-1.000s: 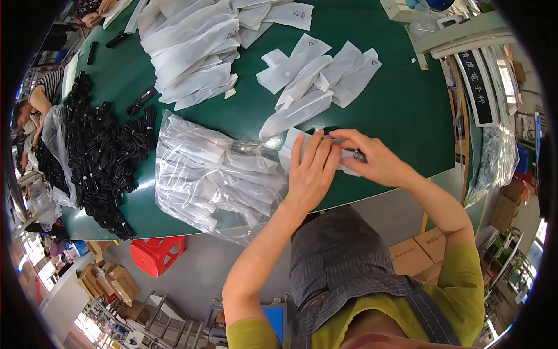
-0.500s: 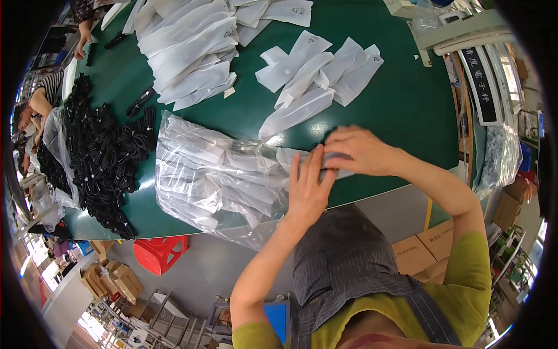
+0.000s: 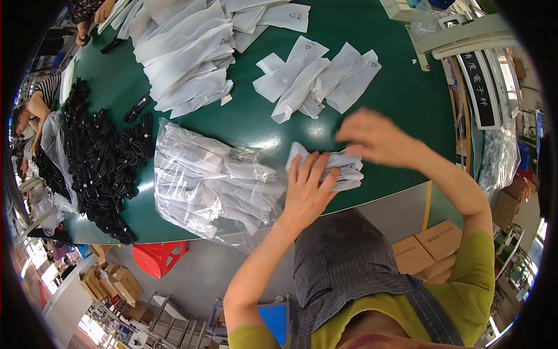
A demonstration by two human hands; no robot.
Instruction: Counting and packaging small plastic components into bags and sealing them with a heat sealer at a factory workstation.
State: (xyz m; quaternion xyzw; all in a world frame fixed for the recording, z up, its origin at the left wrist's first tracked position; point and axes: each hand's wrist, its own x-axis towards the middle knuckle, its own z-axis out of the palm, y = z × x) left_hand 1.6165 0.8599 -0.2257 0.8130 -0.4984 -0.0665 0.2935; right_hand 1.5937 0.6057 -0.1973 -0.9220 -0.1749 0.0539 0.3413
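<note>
White pouches point(image 3: 351, 173) beneath left hand point(image 3: 308, 191)

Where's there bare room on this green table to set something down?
The largest bare patch of green table is right of the loose white pouches, beyond the right hand. A smaller one lies between those pouches, the big pouch pile and the clear plastic bag. Black cable bundles crowd the left.

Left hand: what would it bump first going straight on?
First, the white bags under the left hand; then probably the loose bags, unless the right hand blocks it: depth is unclear.
</note>
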